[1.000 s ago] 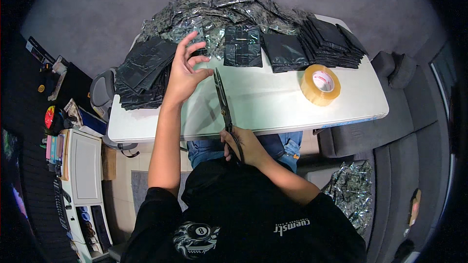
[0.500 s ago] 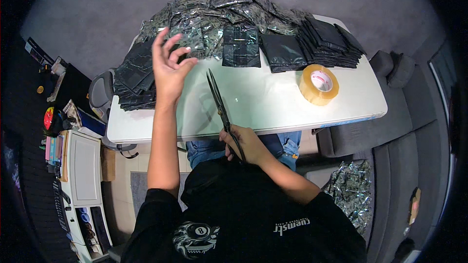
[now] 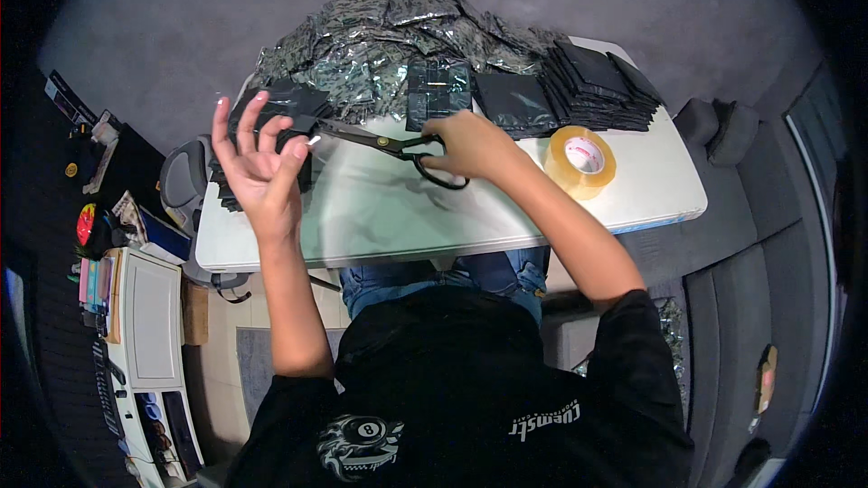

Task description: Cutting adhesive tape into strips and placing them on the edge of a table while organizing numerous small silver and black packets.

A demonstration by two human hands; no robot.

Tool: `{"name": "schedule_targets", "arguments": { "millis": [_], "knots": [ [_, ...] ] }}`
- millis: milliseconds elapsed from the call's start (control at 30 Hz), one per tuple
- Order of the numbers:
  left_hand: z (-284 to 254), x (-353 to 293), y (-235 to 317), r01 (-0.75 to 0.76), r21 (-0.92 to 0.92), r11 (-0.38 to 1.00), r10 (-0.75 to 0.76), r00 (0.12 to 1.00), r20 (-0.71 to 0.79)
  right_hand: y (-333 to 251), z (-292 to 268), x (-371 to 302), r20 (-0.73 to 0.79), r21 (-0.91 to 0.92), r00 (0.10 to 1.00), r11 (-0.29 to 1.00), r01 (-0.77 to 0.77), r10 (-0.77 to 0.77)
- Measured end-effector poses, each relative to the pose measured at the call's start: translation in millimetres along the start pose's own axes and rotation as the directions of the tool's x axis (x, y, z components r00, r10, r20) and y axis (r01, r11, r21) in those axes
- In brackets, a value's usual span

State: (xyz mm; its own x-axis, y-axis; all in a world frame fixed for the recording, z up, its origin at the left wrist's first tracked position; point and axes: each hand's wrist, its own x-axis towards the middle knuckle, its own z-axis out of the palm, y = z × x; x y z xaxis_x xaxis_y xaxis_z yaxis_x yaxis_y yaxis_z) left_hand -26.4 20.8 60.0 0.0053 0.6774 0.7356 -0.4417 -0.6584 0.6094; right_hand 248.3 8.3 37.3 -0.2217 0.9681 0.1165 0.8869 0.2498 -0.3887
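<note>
My left hand (image 3: 262, 172) is raised over the left part of the white table (image 3: 407, 235), palm up and fingers spread. A small pale glint, perhaps a bit of clear tape, shows at its thumb tip; I cannot tell what it is. My right hand (image 3: 475, 146) grips the black handles of a pair of scissors (image 3: 383, 142) whose blades point left, close to the left thumb. Behind the scissors a flat black packet (image 3: 427, 107) with shiny strips across it lies on the table. Partly hidden by my left hand is a stack of black packets (image 3: 294, 99).
A roll of clear tape (image 3: 565, 163) stands right of my right hand. More black packets (image 3: 592, 81) are stacked at the far right, next to a single black packet (image 3: 509, 104). Camouflage-patterned items in clear plastic (image 3: 362, 45) are heaped along the far edge. A grey sofa (image 3: 732, 289) is at right.
My right hand has lifted the scissors from the near edge up over the table, turning them to point left. My left hand has moved left and nearer, and its fingers are spread wider.
</note>
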Motion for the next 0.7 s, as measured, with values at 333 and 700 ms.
{"name": "schedule_targets", "arguments": {
  "millis": [333,700],
  "knots": [
    [33.8,-13.1,-23.6,0.069,-0.151,0.986,-0.050,0.990,0.132,30.0,38.8,66.0,0.143,-0.229,0.990,0.973,0.031,0.002],
    [82.4,-20.9,-40.6,0.091,-0.231,0.969,-0.044,0.978,0.203,14.8,17.8,-55.0,-0.207,0.880,0.959,0.465,0.096,0.193]
  ]
}}
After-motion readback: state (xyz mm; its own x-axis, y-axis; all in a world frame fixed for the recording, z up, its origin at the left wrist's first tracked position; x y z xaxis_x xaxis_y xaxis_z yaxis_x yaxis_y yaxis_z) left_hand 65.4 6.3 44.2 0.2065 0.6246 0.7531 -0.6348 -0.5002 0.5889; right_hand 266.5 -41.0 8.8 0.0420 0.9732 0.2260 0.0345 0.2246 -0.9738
